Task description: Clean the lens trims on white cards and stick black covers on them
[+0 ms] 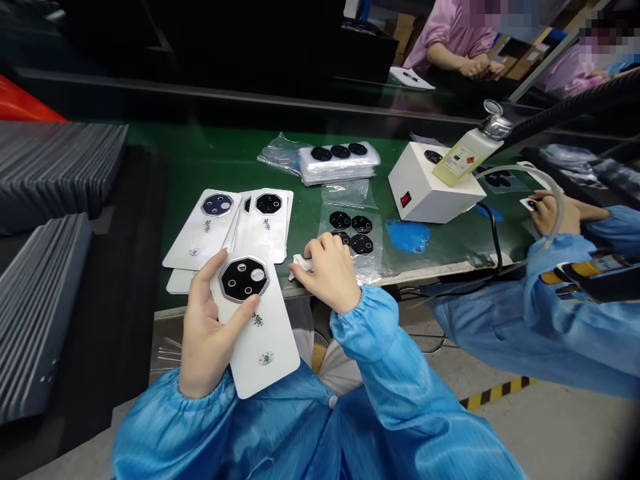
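Note:
My left hand (210, 327) grips a white phone back cover (273, 333) with a black octagonal camera plate (240, 283) near its top. The thumb presses on the plate's lower edge. My right hand (330, 270) is closed on a crumpled white wipe (300, 267) at the bench's front edge. Beside that hand lies a clear plastic sheet (373, 263) with several round black lens covers (361, 223), one partly hidden by the fingers. More white phone back covers (193, 233) lie overlapping on the green bench, left of my right hand.
Racks of dark grey slats (40, 300) stand at the left. Behind the sheet sits a stack of bagged lens covers (340, 167). To the right are a white box (425, 190), a bottle of yellowish liquid (465, 157) and a blue film (407, 235). A co-worker's hand (555, 213) works further right.

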The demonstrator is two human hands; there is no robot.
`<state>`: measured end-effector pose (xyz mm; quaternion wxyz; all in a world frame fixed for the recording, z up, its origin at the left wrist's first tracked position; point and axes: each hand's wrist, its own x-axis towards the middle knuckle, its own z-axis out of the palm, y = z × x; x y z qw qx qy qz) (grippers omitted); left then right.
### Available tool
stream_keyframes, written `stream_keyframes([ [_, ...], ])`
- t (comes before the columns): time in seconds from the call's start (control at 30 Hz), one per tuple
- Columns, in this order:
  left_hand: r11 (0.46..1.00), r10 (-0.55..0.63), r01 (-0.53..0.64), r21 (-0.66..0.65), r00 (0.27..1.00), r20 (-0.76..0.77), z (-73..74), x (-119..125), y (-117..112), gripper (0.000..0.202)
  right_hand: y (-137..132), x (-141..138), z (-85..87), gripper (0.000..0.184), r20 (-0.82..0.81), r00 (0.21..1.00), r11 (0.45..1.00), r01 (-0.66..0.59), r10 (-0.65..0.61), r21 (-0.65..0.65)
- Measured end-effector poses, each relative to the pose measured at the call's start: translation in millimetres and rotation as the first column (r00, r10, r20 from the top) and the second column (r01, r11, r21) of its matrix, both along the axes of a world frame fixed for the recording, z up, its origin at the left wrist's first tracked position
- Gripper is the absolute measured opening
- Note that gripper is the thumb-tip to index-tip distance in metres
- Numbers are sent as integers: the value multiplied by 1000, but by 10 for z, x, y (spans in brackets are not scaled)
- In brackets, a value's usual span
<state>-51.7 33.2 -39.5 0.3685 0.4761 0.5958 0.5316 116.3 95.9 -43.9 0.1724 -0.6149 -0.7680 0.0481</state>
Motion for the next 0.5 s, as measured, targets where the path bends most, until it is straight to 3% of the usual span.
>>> stream_keyframes([
  [0.07,1000,-5,6,-11,1000,15,-9,-10,2,65,22,-68,-33,31,-35,999,999,28,-28,-18],
  [0.13,1000,-7,7,-20,1000,29,-17,-19,2,66,43,-91,-67,22,-134,990,999,30,-36,-41],
  [0.2,999,-7,9,-36,999,46,-20,-24,-2,67,59,-81,-85,9,-236,971,998,9,-23,-59],
  [0.3,998,-10,14,-55,998,63,-24,-24,-15,67,62,-19,-55,10,-374,927,997,-44,14,-70],
  [0.4,998,-17,22,-61,997,77,-26,5,-16,65,39,86,32,11,-573,818,990,-115,48,-81],
  [0.5,996,-25,34,-84,994,107,-14,72,15,64,8,232,124,10,-756,655,973,-181,12,-140],
])
